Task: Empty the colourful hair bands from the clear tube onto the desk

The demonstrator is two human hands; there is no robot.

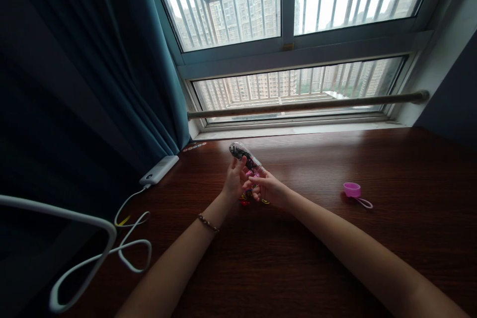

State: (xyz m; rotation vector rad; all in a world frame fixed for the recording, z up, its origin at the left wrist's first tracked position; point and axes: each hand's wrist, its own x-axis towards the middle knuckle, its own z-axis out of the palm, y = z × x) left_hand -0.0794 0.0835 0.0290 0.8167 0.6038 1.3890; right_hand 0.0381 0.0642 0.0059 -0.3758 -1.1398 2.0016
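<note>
The left hand (233, 180), a bracelet (207, 223) around its wrist, grips a clear bottle (246, 155) with dark bits inside, holding it tilted above the brown table (316, 253), near the window (298, 84). The right hand (274, 188) is at the bottle's lower end, fingers partly curled; whether they grip it, I cannot tell. Small colourful bits (244, 202) show just below the hands. Well to the right, a pink cap (352, 189) with a loop lies on the table; to the left lies a white power bank (159, 170) with a cable (131, 244).
</note>
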